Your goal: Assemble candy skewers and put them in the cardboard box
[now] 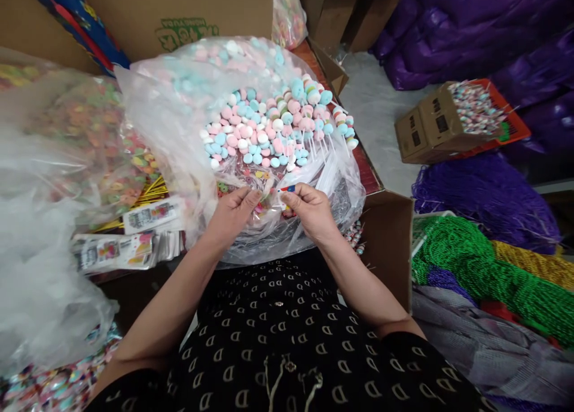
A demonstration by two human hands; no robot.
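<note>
Both hands are close together over the near part of a large clear plastic bag (156,119). My left hand (237,208) is closed, thumb against forefinger, on a small clear wrapper (265,204) with colourful bits. My right hand (309,208) pinches the right side of that wrapper, where a blue and red printed piece (287,189) shows. Just beyond the hands, loose pink, blue and white candies (242,131) lie on the bag. To their right are candies threaded on white sticks (309,110).
Left stand bags of ring candies (85,119), gold ties (150,192) and printed packets (116,250). An open carton (388,238) is right of my body. Farther right are green bead strings (475,256) and a box of wrapped candies (426,125).
</note>
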